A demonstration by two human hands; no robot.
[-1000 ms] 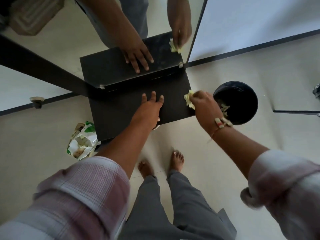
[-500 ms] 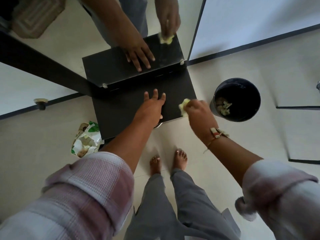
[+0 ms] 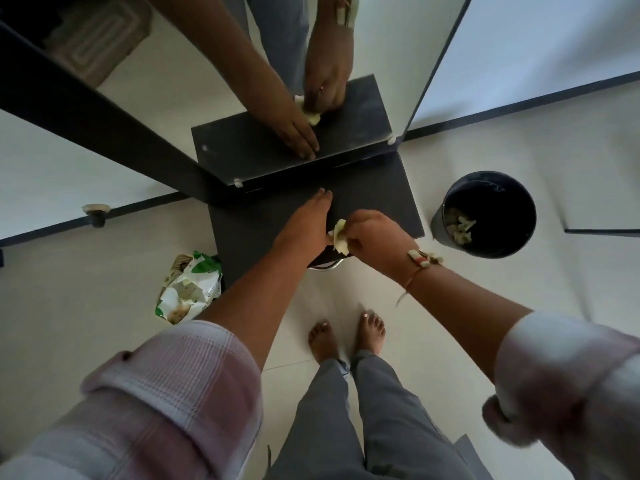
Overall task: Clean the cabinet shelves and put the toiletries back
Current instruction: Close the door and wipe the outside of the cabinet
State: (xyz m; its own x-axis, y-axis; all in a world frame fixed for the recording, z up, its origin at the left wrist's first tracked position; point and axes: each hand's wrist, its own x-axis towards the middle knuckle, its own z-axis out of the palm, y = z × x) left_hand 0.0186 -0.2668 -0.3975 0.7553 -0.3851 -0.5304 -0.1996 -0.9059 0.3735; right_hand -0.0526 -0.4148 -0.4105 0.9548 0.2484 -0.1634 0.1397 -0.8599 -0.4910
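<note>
Found right hand point(image 3: 372, 237) curled round a crumpled wipe point(image 3: 341, 239), holding it at the front edge of the shelf point(image 3: 381, 195). Found left hand point(image 3: 304, 226) flat on the shelf, fingers straight, gripping nothing, just left of the wipe. Noted the shelf's long axis running left to right. Judged the bare stretch to lie right of and behind the wipe, nearer the right hand. Noted bin point(image 3: 440, 226) on the floor right of the shelf and packet point(image 3: 188, 289) left of it. Saw no toiletries.
</note>
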